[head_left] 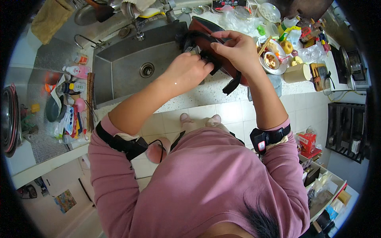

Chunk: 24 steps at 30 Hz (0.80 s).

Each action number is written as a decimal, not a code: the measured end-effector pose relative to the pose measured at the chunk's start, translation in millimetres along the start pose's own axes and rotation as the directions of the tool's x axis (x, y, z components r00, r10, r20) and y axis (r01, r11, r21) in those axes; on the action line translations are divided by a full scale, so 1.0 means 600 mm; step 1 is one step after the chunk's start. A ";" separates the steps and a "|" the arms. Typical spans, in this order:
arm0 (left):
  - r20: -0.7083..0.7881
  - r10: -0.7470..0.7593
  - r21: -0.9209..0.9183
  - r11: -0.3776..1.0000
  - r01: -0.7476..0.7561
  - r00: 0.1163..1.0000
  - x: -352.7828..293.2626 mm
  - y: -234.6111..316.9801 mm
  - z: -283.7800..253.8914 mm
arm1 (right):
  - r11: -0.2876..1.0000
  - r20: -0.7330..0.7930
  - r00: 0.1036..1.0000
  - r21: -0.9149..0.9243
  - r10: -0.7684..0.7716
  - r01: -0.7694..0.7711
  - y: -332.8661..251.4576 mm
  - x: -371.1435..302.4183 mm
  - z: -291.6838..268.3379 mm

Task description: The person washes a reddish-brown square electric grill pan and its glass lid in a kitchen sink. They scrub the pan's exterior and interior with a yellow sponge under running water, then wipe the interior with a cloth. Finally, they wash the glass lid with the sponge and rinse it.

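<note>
Dk hair (260, 218); red/blk item (214, 59) btwn L grip (189, 70), R grip (236, 48)

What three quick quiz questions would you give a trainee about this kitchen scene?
1. True or false: the faucet stands on the near side of the metal sink, toward the person.
2. Multiple choice: what color is the broad side of the black-strapped item in the hands? A) yellow B) dark red C) white
3. Which is nearer the drain, the left hand or the right hand?

Key: 1. False; it stands on the far side. 2. B. 3. The left hand.
</note>
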<state>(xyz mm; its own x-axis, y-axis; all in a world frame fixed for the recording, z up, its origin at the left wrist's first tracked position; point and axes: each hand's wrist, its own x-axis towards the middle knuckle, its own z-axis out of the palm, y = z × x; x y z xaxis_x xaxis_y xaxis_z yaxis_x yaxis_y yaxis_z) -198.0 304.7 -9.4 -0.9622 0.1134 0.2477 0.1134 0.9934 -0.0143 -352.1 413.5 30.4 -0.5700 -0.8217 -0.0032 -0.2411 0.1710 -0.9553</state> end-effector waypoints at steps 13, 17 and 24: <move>-0.032 0.073 -0.051 0.996 -0.074 0.997 -0.010 -0.022 0.018 | 0.997 -0.039 0.996 -0.011 -0.081 0.080 0.018 -0.001 0.015; -0.292 -0.045 -0.243 0.970 -0.028 0.955 -0.043 -0.020 0.022 | 0.998 -0.033 0.997 0.000 -0.070 0.070 0.015 -0.005 0.009; -0.381 -0.697 -0.726 0.632 0.271 0.608 -0.153 -0.002 0.038 | 0.999 -0.021 0.999 0.027 -0.045 0.045 0.014 -0.004 0.005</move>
<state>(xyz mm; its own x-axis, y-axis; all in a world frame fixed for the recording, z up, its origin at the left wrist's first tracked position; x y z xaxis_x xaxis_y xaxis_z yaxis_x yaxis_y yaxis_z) -115.3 293.6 -54.5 -0.5693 -0.6291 0.5293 -0.0088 0.6484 0.7612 -350.2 415.4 21.2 -0.5753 -0.8167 0.0456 -0.2454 0.1192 -0.9621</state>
